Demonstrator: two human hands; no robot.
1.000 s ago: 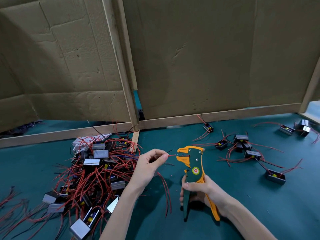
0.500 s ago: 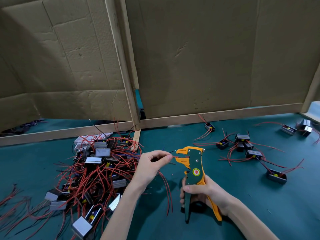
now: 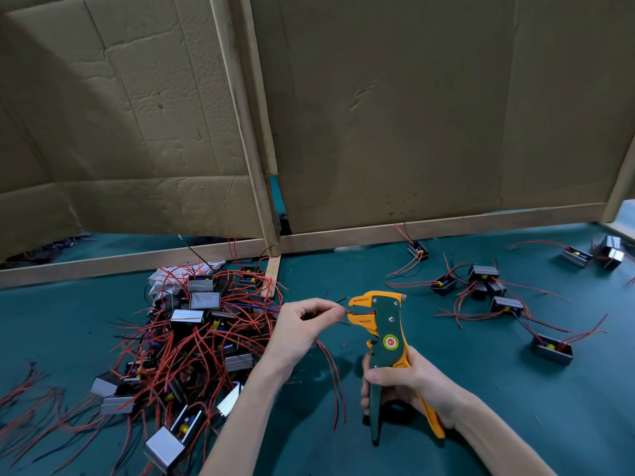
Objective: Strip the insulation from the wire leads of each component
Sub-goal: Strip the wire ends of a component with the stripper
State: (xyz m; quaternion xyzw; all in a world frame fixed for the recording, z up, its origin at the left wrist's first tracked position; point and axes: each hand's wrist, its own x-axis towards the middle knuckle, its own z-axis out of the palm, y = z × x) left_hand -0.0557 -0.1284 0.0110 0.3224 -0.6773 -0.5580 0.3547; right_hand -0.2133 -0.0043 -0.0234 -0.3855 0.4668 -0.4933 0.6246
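My left hand (image 3: pixel 302 324) pinches a thin red wire lead (image 3: pixel 344 311) between thumb and forefinger, its tip inside the open jaws of a green and orange wire stripper (image 3: pixel 386 338). More red leads (image 3: pixel 331 379) hang down below that hand. My right hand (image 3: pixel 402 383) grips the stripper's two handles and holds the tool upright above the green table. A tangled pile of small metal-cased components (image 3: pixel 178 341) with red leads lies to the left.
Several separate components (image 3: pixel 488 290) with red leads lie scattered at the right, one (image 3: pixel 551 350) nearer me. Cardboard panels (image 3: pixel 412 115) on wooden rails wall off the back of the green table (image 3: pixel 515 389). A white cloth (image 3: pixel 161 280) lies behind the pile.
My left hand has brought the wire lead rightward from free air into the stripper's jaws. The stripper and my right hand have stayed almost in place.
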